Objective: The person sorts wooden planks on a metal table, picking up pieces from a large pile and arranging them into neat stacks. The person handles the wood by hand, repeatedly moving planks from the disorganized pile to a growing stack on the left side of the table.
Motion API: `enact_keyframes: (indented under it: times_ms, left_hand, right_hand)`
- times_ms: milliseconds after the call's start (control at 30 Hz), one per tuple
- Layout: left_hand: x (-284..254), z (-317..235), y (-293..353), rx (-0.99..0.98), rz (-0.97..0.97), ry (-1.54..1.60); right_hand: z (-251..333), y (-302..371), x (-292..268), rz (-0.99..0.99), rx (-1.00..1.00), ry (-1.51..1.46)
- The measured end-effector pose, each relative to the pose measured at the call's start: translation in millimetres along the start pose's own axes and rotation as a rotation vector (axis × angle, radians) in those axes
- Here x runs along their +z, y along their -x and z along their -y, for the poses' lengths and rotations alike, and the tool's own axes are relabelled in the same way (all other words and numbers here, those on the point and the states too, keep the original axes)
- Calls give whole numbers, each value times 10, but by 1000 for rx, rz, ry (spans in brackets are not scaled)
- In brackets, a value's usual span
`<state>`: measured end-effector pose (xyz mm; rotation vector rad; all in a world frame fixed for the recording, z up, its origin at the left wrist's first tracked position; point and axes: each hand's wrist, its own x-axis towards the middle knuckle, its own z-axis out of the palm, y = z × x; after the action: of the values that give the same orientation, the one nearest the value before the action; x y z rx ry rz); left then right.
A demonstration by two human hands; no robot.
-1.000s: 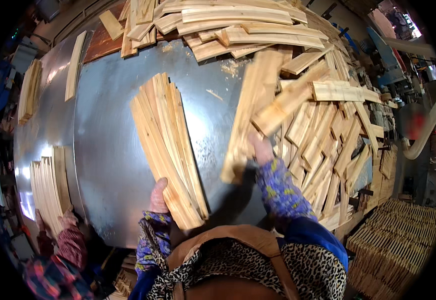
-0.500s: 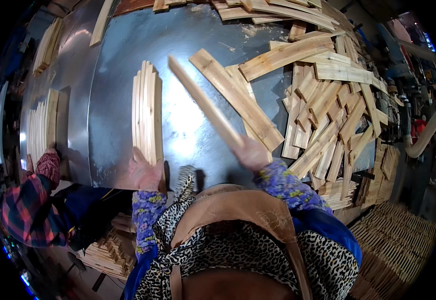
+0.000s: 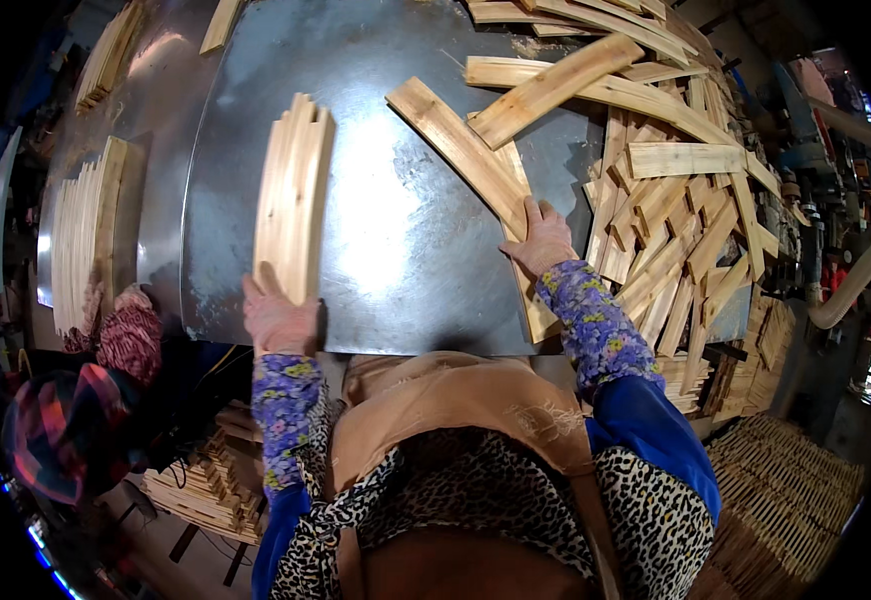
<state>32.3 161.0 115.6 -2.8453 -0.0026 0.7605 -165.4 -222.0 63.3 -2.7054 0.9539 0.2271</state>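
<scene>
"What differs from half a second ago?"
"The right grip (image 3: 544, 242) no longer lifts a blurred board; its fingers spread over a loose board (image 3: 461, 151) at twelve o'clock."
"And the left grip (image 3: 282, 320)?"
"At nine o'clock, still clasping the near end of the board bundle (image 3: 294, 200), at ten on the counter (image 3: 218, 225)."

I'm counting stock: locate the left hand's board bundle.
In the head view, the board bundle is left of centre on the metal table, its near end at the left hand.
</scene>
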Motion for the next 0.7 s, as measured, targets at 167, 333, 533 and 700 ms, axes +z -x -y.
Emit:
enact_keyframes:
  times_ms: [167, 333, 533, 700]
  left_hand:
    - [338, 961, -488, 57, -335, 153]
    - [938, 882, -584, 454, -810, 145]
    - [955, -1111, 175, 292, 920, 1640]
    - [1045, -1235, -170, 253, 657, 1519]
  right_hand:
    - [-91, 10, 126, 230, -4, -319]
    - [167, 49, 478, 617, 159, -1266]
    - [735, -227, 584, 709, 121, -1326]
    - [136, -1967, 243, -175, 166, -1065]
